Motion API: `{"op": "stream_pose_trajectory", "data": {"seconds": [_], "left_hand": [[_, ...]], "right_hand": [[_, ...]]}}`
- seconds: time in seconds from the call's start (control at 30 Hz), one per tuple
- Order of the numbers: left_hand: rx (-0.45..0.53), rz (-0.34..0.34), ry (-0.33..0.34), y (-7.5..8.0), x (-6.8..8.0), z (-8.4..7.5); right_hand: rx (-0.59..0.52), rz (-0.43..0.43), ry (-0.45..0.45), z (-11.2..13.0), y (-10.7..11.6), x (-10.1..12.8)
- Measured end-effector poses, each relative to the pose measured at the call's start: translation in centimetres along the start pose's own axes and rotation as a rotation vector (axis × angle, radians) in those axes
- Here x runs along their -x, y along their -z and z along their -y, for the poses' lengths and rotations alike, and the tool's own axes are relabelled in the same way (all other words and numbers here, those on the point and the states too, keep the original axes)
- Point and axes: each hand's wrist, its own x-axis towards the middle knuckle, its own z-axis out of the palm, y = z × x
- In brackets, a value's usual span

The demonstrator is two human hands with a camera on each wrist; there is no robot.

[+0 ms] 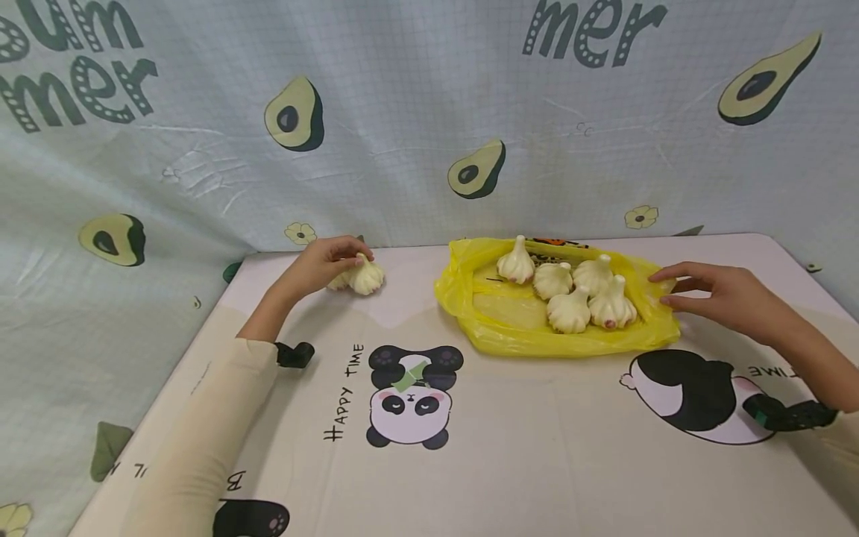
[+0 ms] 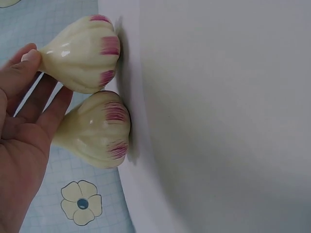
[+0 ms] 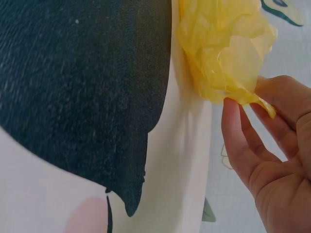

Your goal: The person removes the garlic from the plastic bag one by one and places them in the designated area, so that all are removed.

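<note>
- Left hand [image 1: 322, 262] pinches a garlic bulb [image 2: 85, 56] by its neck, far left on the table [image 1: 523, 432]; second bulb [image 2: 99, 131] touches it.
- Surface smooth, glossy; likely firm, light, slippery round the belly. Neck seems the best hold.
- Right hand [image 1: 728, 298] lightly grips the yellow bag [image 1: 496, 341] at its right end; thin film, probably floppy, easily torn. Five bulbs [image 1: 569, 312] inside.

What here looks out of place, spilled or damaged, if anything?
Nothing visible looks spilled or damaged. Two garlic bulbs sit outside the yellow bag, apart from the five bulbs inside, but the left hand pinches one by its stem, so they hardly look misplaced.
</note>
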Motion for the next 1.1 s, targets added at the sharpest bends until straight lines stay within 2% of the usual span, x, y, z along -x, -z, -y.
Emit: {"op": "stream_pose_trajectory", "data": {"seconds": [0.17, 0.63, 0.97, 1.1], "left_hand": [[-0.015, 0.022, -0.003, 0.2, -0.2, 0.0], [-0.158, 0.026, -0.07, 0.9, -1.5, -0.9], [-0.158, 0.035, -0.032, 0.9, -1.1, -0.5], [-0.159, 0.035, -0.026, 1.1, -0.8, -0.5]], "right_hand": [[-0.009, -0.001, -0.01, 0.0, 0.0, 0.1], [-0.005, -0.031, 0.016, 0.1, -0.2, 0.2], [0.018, -0.076, 0.025, 0.2, 0.0, 0.4], [-0.002, -0.065, 0.021, 0.1, -0.2, 0.5]]}}
